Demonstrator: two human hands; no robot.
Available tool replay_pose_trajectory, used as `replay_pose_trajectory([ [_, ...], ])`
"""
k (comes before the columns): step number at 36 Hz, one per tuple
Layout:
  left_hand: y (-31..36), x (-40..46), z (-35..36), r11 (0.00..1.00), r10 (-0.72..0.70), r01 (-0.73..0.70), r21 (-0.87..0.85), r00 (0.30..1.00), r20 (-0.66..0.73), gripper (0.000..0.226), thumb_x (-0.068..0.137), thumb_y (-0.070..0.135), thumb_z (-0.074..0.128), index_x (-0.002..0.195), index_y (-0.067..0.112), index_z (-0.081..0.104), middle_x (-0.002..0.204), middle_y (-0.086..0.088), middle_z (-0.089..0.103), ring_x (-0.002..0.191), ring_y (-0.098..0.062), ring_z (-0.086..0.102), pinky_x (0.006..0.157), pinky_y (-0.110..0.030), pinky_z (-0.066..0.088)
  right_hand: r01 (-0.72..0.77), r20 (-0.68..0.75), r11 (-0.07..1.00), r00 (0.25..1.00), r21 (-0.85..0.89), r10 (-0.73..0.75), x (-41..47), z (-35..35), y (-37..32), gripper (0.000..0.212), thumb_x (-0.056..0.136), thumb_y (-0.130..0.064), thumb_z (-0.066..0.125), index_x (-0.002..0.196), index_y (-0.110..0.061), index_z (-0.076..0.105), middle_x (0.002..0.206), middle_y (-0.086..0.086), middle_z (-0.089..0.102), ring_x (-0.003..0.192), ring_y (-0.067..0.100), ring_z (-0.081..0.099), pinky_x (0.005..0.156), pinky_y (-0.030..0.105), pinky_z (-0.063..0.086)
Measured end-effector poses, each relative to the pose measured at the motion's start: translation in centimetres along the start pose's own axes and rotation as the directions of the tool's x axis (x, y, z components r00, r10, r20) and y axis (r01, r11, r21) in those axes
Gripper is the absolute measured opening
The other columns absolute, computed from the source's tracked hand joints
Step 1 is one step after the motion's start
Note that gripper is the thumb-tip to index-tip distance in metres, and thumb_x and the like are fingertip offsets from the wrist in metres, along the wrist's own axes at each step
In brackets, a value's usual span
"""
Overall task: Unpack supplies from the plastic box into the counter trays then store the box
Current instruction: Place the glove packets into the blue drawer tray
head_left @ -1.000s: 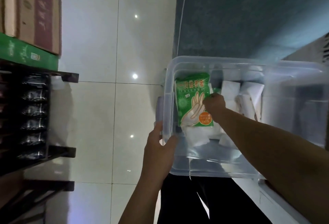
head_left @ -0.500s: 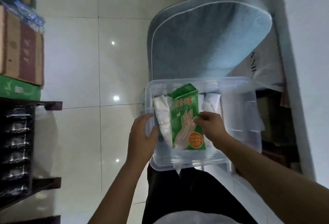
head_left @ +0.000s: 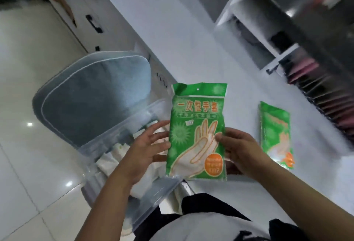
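I hold a green packet of disposable gloves (head_left: 197,131) upright above the counter's edge. My right hand (head_left: 237,150) grips its right side, thumb on the front. My left hand (head_left: 145,150) touches its left edge with spread fingers, the thumb on the front. Below and to the left is the clear plastic box (head_left: 118,133), with white packets (head_left: 115,162) still inside. A second green glove packet (head_left: 275,133) lies flat on the white counter (head_left: 191,39) to the right.
A grey-blue chair cushion (head_left: 92,99) sits behind the box. At the counter's far right stand a white tray unit (head_left: 247,22) and a rack of pink and dark sachets (head_left: 314,85). Drawers with black handles (head_left: 92,20) run along the counter front above a glossy tiled floor (head_left: 28,145).
The green packet has come out of the box and now hangs over the counter edge. My left hand left the box rim for the packet. The view swung right toward the counter.
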State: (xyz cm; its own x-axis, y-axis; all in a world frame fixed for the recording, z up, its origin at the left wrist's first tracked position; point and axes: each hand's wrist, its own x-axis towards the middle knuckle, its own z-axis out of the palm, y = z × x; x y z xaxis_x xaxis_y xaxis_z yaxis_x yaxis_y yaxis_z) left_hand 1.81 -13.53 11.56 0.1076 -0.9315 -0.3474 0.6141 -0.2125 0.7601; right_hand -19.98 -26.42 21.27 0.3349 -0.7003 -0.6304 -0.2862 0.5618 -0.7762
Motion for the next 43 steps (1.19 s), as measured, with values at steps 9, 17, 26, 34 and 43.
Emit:
replay_pose_trajectory([
  [9, -1.7, 4.1, 11.3, 0.977, -0.088, 0.069, 0.204, 0.992, 0.086, 0.058, 0.08, -0.004, 0.065, 0.122, 0.037, 0.064, 0.119, 0.003, 0.071, 0.104, -0.021, 0.07, 0.069, -0.037, 0.059, 0.139, -0.386, 0.989, 0.91, -0.053, -0.148, -3.3, -9.9, 1.8, 0.03, 0.083, -0.001, 0.073, 0.111, -0.01, 0.067, 0.086, 0.011, 0.073, 0.078, 0.028, 0.074, 0.058, 0.037, 0.059],
  [17, -5.0, 6.4, 19.1, 0.893, -0.119, 0.08, 0.442, 0.991, 0.061, 0.056, 0.08, -0.012, 0.063, 0.102, 0.038, 0.074, 0.102, 0.012, 0.074, 0.093, -0.017, 0.073, 0.078, -0.047, 0.061, 0.138, -0.559, 0.964, 0.792, -0.229, -0.246, -3.9, -16.8, 6.1, 0.065, 0.077, -0.004, 0.077, 0.127, -0.04, 0.057, 0.105, -0.002, 0.065, 0.083, 0.024, 0.07, 0.07, 0.045, 0.061],
  [26, -6.7, 11.2, 28.5, 0.856, -0.147, 0.089, 0.509, 0.986, 0.075, 0.051, 0.084, -0.011, 0.063, 0.105, 0.034, 0.07, 0.116, 0.005, 0.065, 0.082, -0.006, 0.074, 0.06, -0.031, 0.06, 0.078, -0.553, 0.981, 0.817, -0.177, -0.164, -3.1, -25.4, 4.6, 0.043, 0.079, -0.015, 0.078, 0.116, -0.035, 0.066, 0.091, 0.015, 0.073, 0.072, 0.03, 0.074, 0.071, 0.047, 0.062],
  [34, -8.7, 16.9, 33.2, 0.797, -0.121, 0.116, 0.592, 0.992, -0.03, 0.052, 0.085, -0.01, 0.06, 0.108, 0.035, 0.066, 0.116, 0.004, 0.066, 0.088, -0.014, 0.073, 0.067, -0.035, 0.061, 0.037, -0.427, 0.912, 0.875, -0.408, -0.227, 2.2, -30.4, 1.4, 0.07, 0.076, -0.019, 0.08, 0.14, -0.02, 0.052, 0.135, 0.011, 0.054, 0.115, 0.029, 0.058, 0.096, 0.045, 0.051],
  [43, -11.4, 17.3, 32.2, 0.517, -0.039, 0.074, 0.853, 0.997, -0.063, 0.055, 0.092, 0.005, 0.059, 0.133, 0.041, 0.057, 0.12, -0.003, 0.06, 0.107, -0.014, 0.063, 0.096, -0.033, 0.053, 0.014, -0.246, 0.716, 0.934, -0.698, -0.258, 4.7, -31.8, 4.4, 0.087, 0.077, -0.045, 0.073, 0.152, -0.038, 0.028, 0.155, -0.002, 0.036, 0.131, 0.03, 0.039, 0.109, 0.039, 0.036],
])
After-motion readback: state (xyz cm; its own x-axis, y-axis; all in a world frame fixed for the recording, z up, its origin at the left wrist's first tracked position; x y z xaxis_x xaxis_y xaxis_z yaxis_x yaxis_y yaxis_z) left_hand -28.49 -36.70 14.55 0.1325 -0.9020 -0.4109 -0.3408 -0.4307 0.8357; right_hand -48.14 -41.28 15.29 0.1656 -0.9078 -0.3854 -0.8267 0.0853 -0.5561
